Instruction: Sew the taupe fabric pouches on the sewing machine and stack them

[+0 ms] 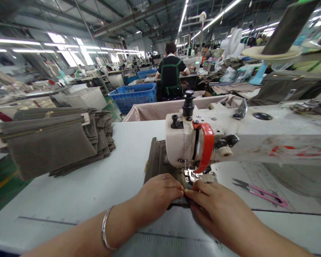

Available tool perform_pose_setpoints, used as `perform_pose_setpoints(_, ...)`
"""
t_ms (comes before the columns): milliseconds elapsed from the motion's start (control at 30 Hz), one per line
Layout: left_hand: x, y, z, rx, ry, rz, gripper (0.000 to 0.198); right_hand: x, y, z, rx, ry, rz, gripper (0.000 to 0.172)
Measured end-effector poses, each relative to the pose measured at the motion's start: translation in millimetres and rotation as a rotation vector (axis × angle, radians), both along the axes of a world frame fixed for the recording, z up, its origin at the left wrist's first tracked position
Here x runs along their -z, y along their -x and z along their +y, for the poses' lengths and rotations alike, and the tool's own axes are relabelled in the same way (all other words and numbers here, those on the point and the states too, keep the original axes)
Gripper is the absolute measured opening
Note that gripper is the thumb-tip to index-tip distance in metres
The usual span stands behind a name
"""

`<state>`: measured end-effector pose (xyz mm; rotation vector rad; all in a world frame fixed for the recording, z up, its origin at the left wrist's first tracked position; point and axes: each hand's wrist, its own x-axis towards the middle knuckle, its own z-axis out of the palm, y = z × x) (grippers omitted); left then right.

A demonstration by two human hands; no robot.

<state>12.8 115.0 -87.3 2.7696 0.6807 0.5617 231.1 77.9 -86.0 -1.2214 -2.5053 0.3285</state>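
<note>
A dark olive fabric piece (155, 157) with a zipper at its left edge lies under the head of a white sewing machine (178, 142). My left hand (159, 192), with a ring and a silver bangle, is closed on the fabric just in front of the presser foot (190, 175). Close beside it, my right hand (216, 201) pinches the fabric's right edge; thumb and fingertips of both hands nearly meet. An orange guard (206, 146) stands over the needle area. The fabric's part beneath my fingers is hidden.
Pink-handled thread snips (264, 194) lie right of my right hand. A stack of zippered olive fabric pieces (53, 142) rests on the table's (123, 150) left side. Behind the table are a pink cloth-lined bin (147, 111), a blue basket (135, 97) and a seated person (171, 71).
</note>
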Motion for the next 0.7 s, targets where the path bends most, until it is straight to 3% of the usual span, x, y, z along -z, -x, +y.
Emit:
perform_pose_setpoints(467, 6.1, -3.5, 36.4, -0.113, -0.084, -0.039, 0.021, 15.1, 1.9, 14.0, 0.1, -0.04, -0.008, 0.032)
perform_pose_setpoints(700, 4.1, -4.8, 40.0, -0.183, -0.095, -0.021, 0.02, 13.4, 2.8, 15.6, 0.119, -0.027, 0.006, 0.031)
